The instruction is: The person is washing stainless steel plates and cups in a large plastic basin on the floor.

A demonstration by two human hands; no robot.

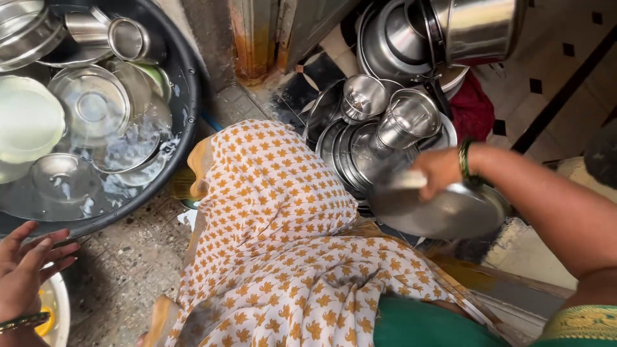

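From the head camera, looking straight down, the right hand [438, 172] reaches out over a heap of washed steel vessels and closes its fingers on the near rim of a round steel plate [450, 212], thumb on top, holding it tilted just above the heap. A green bangle [464, 160] circles the wrist. Directly beyond the plate, stacked steel plates [350, 151] lean on edge, with two steel tumblers [408, 119] lying on them and a large steel pot [479, 26] at the top of the frame; a dark red cloth [472, 112] sits just beside them. Little free room is left on that side: the plate's far edge nearly meets the stack, and a step edge runs under it.

The left hand [29, 266] hovers low at the left edge, fingers spread and loosely open, gripping nothing, just below the rim of a wide black tub [186, 83]. The tub holds soapy water, submerged steel plates [90, 103], a pale green plate [26, 119] and a steel cup [128, 38]. A white bowl [61, 308] shows under the wrist.

Between the hands lies a lap draped in white cloth with orange flower print [283, 244], soft and folded. The rough speckled stone floor [128, 257] offers a narrow bare strip between tub and cloth.
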